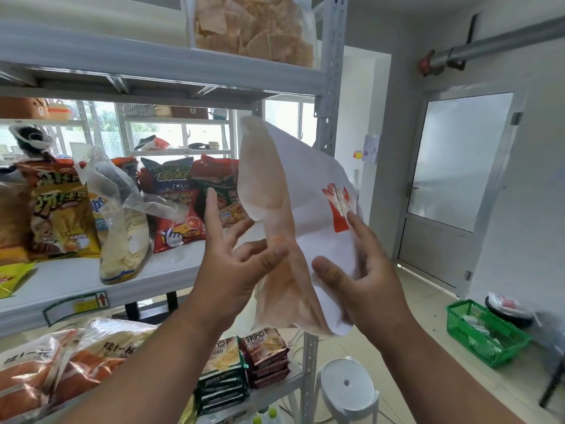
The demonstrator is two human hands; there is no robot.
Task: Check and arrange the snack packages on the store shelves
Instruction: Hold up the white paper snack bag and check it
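I hold a snack bag (275, 194) upright in front of the grey shelf unit (328, 87). The bag has a clear side showing pale orange crackers and a white side with a red print. My left hand (232, 270) pinches its lower left part, thumb on the front and fingers spread behind. On the other side, my right hand (367, 270) grips the white side between thumb and fingers. The middle shelf board (171, 270) carries a yellow chip bag (61, 215), a leaning clear bag (125, 240) and red packets (180, 221).
A large clear bag of chips (253, 26) stands on the top shelf. The lower shelf holds orange bags (46, 368) and two stacks of small packs (266, 359). A white stool (348, 387) and a green basket (486, 335) stand on the floor by a door (458, 179).
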